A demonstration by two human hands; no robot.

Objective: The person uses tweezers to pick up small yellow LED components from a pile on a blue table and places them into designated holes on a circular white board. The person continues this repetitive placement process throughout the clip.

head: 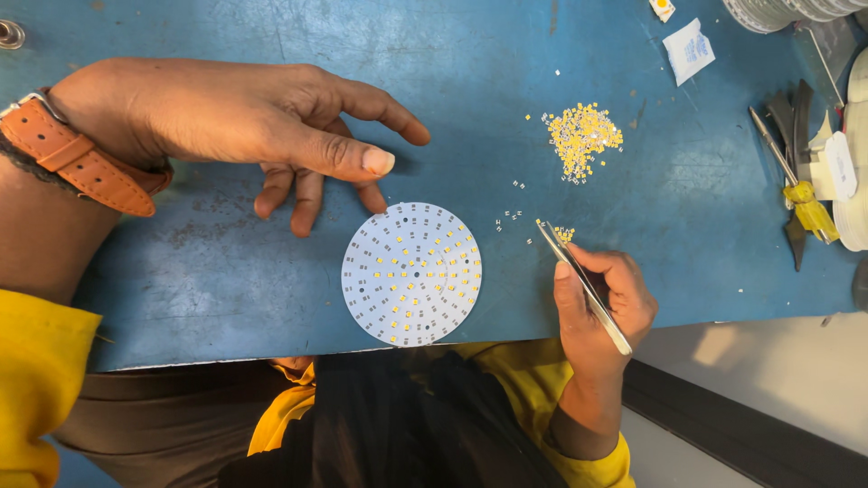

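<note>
A round white circuit disc lies on the blue table near its front edge, dotted with small yellow chips in rings. My left hand, with an orange leather strap at the wrist, hovers just above and left of the disc, fingers spread, one fingertip close to the disc's upper rim. My right hand holds metal tweezers whose tips point up-left to a few loose yellow chips right of the disc.
A heap of tiny yellow chips lies further back. A white paper packet sits at the rear. Hand tools with a yellow handle and stacked white discs crowd the right edge.
</note>
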